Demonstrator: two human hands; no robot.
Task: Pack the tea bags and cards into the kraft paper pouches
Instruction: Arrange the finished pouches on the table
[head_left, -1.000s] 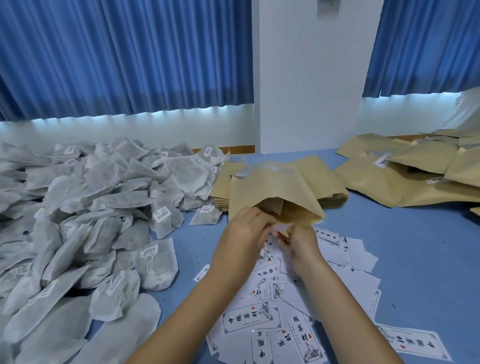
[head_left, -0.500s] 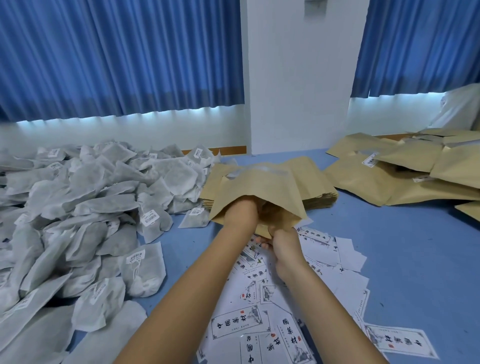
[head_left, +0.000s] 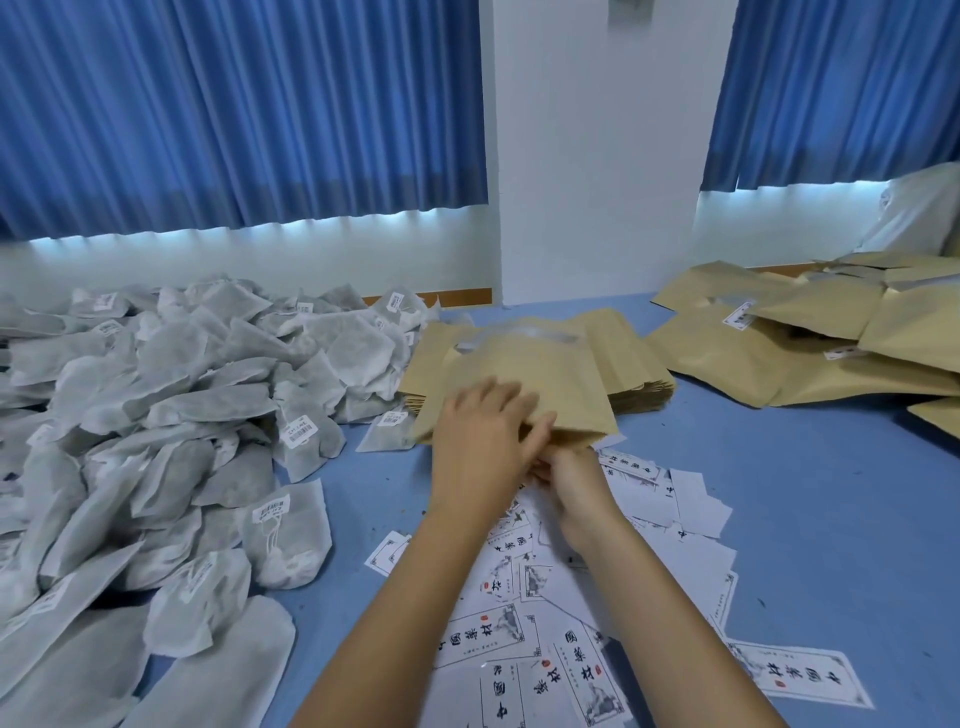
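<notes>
Pouch (head_left: 550, 374) held at its mouth, mid-worktop (head_left: 779, 493).
The right grip (head_left: 576, 483) pinches the pouch's open near edge with curled fingers. The left grip (head_left: 483, 436) lies released, fingers flat and spread on the pouch's top face. The pouch rests against a stack of empty pouches (head_left: 634, 364) toward the far edge. Cards (head_left: 519, 623) lie scattered at the near edge, and tea bags (head_left: 182, 415) are heaped along the left edge.

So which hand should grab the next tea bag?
Probably the left hand. The tea bags are piled on its side, and it only rests flat on the pouch. The right hand seems to be holding the pouch's edge, farther away.
</notes>
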